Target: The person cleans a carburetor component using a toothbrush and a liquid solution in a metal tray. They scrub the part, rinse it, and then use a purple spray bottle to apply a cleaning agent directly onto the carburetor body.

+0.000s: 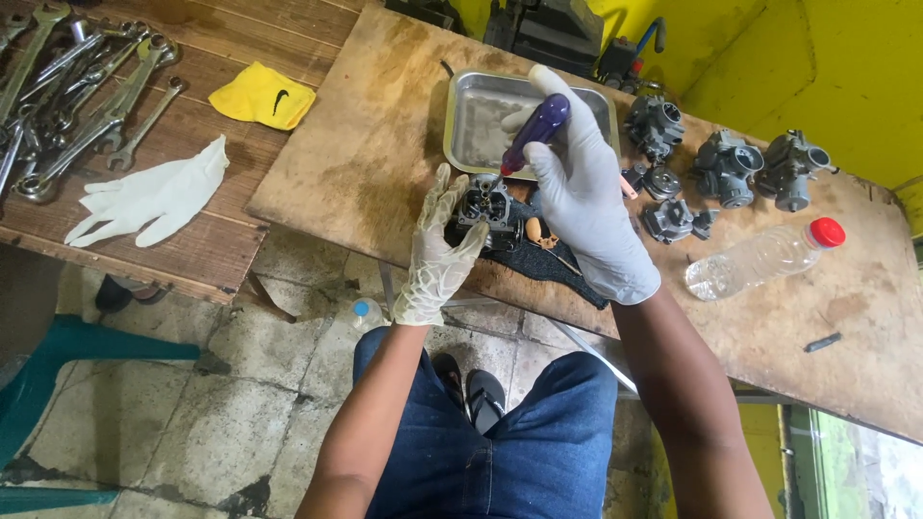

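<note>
Gloved hands (442,245) grip ridged metal carburetor (488,207), glossy purple screwdriver handle (538,130).

The left hand (437,252), in a thin white glove, holds a small dark engine part (488,210) on a dark cloth (558,261). The right hand (588,207), also gloved, grips a screwdriver with a purple handle (536,133) and points it down into the part. Both sit on a brown wooden board (385,144). Behind them is a shiny metal tray (471,125). More grey engine parts (731,168) and a clear bottle with a red cap (764,258) lie to the right. A spare white glove (154,197), a yellow cloth (261,96) and wrenches (77,86) lie on the left table.
</note>
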